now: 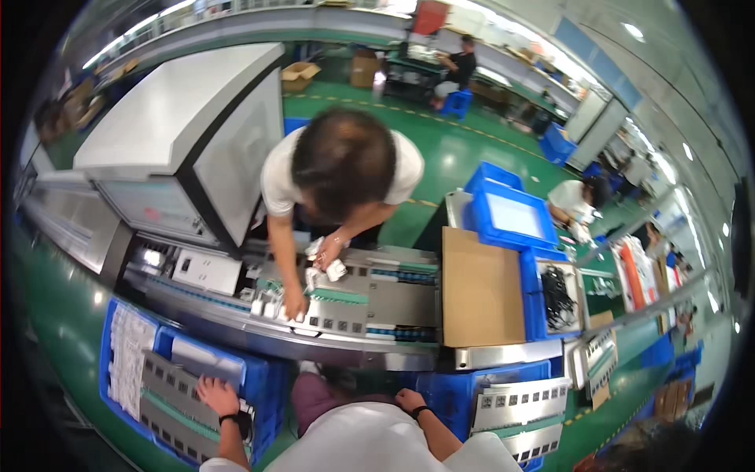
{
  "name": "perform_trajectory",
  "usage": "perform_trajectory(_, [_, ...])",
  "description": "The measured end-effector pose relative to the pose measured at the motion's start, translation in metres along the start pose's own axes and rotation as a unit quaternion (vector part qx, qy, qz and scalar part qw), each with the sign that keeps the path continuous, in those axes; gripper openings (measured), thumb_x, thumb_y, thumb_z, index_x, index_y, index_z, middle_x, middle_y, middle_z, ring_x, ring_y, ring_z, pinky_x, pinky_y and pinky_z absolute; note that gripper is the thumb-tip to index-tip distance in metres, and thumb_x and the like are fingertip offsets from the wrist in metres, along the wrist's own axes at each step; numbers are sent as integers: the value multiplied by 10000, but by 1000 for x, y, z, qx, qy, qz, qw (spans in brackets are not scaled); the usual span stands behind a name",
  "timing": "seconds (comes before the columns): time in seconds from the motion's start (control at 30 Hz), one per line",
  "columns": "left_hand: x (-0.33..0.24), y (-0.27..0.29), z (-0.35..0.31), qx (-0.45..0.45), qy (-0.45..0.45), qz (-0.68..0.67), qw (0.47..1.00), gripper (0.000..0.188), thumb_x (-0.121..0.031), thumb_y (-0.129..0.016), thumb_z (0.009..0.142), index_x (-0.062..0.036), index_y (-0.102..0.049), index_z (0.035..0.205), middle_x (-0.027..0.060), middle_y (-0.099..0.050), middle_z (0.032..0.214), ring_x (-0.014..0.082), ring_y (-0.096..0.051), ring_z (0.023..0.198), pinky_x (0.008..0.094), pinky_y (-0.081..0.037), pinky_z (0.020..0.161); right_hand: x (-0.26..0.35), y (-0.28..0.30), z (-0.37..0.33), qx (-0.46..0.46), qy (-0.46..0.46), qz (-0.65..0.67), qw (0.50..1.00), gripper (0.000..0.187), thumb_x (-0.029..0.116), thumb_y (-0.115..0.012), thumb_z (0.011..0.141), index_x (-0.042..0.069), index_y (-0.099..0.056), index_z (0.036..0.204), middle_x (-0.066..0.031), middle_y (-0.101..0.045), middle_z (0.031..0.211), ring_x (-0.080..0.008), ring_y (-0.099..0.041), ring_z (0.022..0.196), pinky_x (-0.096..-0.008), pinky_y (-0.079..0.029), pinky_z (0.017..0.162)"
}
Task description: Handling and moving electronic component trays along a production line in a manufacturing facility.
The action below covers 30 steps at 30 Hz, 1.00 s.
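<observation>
My left hand lies with fingers stretched out on a grey metal panel that has a row of square black openings. This panel, a green strip and a second such panel lie tilted across a blue bin at the lower left. Beside my right thigh, my right hand is close to the edge of another blue bin; its fingers are too small to make out. Across the conveyor, a co-worker's hands work over a similar panel, one of them with small white pieces.
The metal conveyor runs in front of me, with a large white machine at its left. On the right are a brown cardboard sheet, stacked blue trays, black cables and several more slotted panels.
</observation>
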<state>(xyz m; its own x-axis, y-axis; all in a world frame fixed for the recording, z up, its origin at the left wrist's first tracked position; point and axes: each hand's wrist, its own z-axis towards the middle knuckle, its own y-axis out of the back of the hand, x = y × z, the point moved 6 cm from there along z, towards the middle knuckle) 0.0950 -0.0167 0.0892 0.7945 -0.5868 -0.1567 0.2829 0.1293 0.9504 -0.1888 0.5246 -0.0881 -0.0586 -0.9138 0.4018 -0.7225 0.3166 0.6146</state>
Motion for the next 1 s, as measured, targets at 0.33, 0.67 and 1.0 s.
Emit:
perform_trajectory(0.33, [4, -7, 4, 19, 34, 26, 999, 174, -228, -608, 811, -108, -716, 876, 127, -628, 1117, 366, -443, 1338, 609, -243, 1175, -37, -4, 5, -5, 29, -6, 1000, 300, 332, -640, 876, 93, -761, 1010, -146, -756, 1024, -329, -711, 1002, -419, -546, 909])
perform_trajectory(0.67, [-2, -2, 6, 27, 54, 22, 998, 183, -234, -620, 798, -88, -729, 816, 129, -638, 1103, 358, -449, 1334, 598, -252, 1176, -29, -7, -3, 8, 50, -23, 998, 325, 339, -618, 883, 72, -759, 1003, -163, -753, 1006, -338, -715, 979, -415, -550, 896])
perform_trajectory(1.0, [4, -14, 10, 114, 52, 109, 986, 278, -288, -634, 822, -94, -786, 951, 151, -650, 1219, 350, -440, 1358, 583, -251, 1182, -18, -10, 5, 24, 76, -36, 996, 323, 351, -639, 889, 81, -752, 1028, -176, -741, 1051, -365, -697, 1028, -434, -544, 923])
